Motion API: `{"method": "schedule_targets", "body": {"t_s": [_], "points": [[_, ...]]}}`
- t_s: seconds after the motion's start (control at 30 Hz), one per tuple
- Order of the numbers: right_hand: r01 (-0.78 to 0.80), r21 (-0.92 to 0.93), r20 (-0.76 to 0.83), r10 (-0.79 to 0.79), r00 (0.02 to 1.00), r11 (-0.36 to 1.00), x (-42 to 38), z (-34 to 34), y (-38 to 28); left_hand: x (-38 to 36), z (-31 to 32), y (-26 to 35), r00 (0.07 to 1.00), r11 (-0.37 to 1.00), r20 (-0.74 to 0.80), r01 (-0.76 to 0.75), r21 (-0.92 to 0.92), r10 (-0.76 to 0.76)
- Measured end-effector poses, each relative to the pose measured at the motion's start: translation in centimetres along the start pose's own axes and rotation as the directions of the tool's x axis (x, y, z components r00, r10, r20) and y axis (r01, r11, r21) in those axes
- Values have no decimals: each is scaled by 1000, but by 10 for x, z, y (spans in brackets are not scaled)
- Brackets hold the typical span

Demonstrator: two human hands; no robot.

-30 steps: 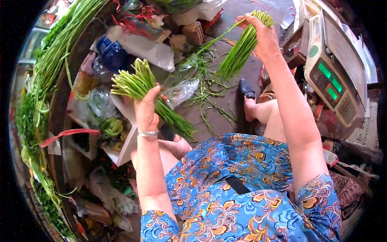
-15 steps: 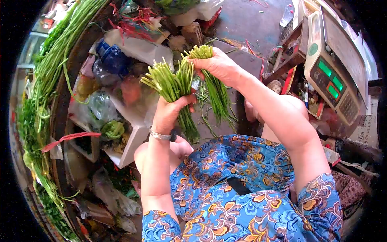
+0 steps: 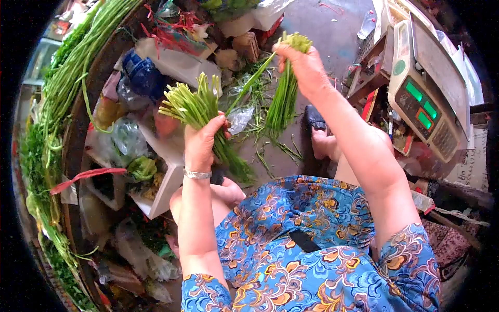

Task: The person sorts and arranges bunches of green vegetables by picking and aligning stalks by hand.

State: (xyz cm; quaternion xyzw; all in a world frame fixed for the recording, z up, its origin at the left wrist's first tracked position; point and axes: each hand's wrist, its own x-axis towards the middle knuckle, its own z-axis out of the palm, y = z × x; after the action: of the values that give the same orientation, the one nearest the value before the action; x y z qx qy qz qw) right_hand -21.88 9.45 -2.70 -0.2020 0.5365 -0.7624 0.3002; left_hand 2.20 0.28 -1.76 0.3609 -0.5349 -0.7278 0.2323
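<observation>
My left hand [image 3: 202,140] is closed around a thick bunch of green stalks [image 3: 195,106], pale cut ends fanning up to the left and thin tips hanging lower right. Up and to the right, my right hand [image 3: 304,65] grips a second bunch of slender green stalks [image 3: 283,104] near its top ends, the long green part hanging down. From my right fingers a few stalks [image 3: 252,83] slant down left toward the first bunch. Loose green trimmings [image 3: 257,99] lie on the floor beneath, beside a crumpled clear plastic piece [image 3: 240,119].
A digital scale [image 3: 426,99] with green lit figures stands at the right. White foam boxes [image 3: 166,184], plastic bags [image 3: 127,140] and a blue bundle [image 3: 141,73] fill the left. Long green vegetables [image 3: 65,93] line the left edge. A plastic bottle [image 3: 367,25] lies at the back.
My right hand has moved up and right with its bunch, away from the left one. My left hand has shifted slightly left and down. More floor trimmings show between them.
</observation>
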Motion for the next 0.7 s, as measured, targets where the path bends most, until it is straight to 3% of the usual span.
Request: {"method": "schedule_targets", "body": {"t_s": [0.13,0.27,0.4,0.47,0.5,0.53,0.6,0.7], "points": [[17,84,-57,-12,998,996,12,-20,-12,2,-15,-2,999,1000,-38,2,-3,-2],[53,37,-148,-47,988,998,20,-39,-16,4,-29,-2,977,996,-192,-88,34,93],[96,90,-288,-66,955,991,30,-58,-27,12,-54,-8,952,998,-298,-66,15,68],[156,29,-258,-144,955,987,25,-54,-37,11,-55,-5,970,996,-244,-15,-82,-5],[176,-88,-159,-188,969,980,25,-54,-34,10,-52,-6,982,998,-187,-12,-67,0],[174,-81,-155,-185,970,981,22,-48,-29,6,-39,1,986,999,-163,22,-48,-30],[50,-27,100,-47,994,998,14,-34,-16,-1,-21,5,999,998,-49,17,-65,-20],[-11,-150,225,45,973,989,-6,2,-7,-2,-7,3,998,993,36,50,-112,-46]]}}
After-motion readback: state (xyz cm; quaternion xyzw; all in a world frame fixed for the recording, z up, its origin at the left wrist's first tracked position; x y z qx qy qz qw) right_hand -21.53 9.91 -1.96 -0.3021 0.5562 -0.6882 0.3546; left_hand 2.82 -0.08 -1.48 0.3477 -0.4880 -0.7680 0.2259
